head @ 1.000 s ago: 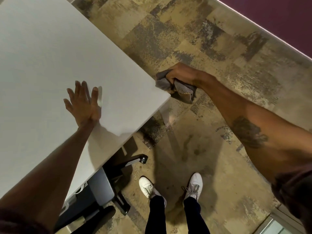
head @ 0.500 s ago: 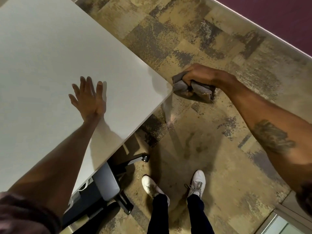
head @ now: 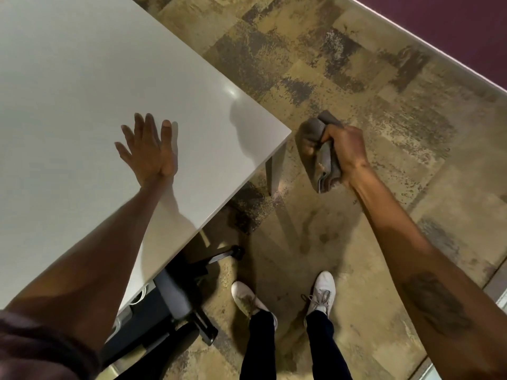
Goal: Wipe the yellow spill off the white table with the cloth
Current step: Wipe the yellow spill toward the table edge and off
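Observation:
The white table (head: pixel 82 86) fills the upper left, its corner pointing right. No yellow spill shows on the part of its top that I can see. My left hand (head: pixel 149 152) lies flat on the tabletop, fingers spread, holding nothing. My right hand (head: pixel 344 149) is off the table, just right of the corner and over the floor, closed around a bunched grey cloth (head: pixel 319 152). The cloth hangs clear of the table edge without touching it.
A dark office chair (head: pixel 175 305) with a wheeled base sits under the table's near edge. A table leg (head: pixel 275 171) drops below the corner. My white shoes (head: pixel 321 294) stand on mottled tan carpet. A maroon wall (head: pixel 452 26) with pale baseboard runs along the upper right.
My right hand has carried the cloth from the table's corner edge out to the right, over the floor. My left hand stays flat on the tabletop.

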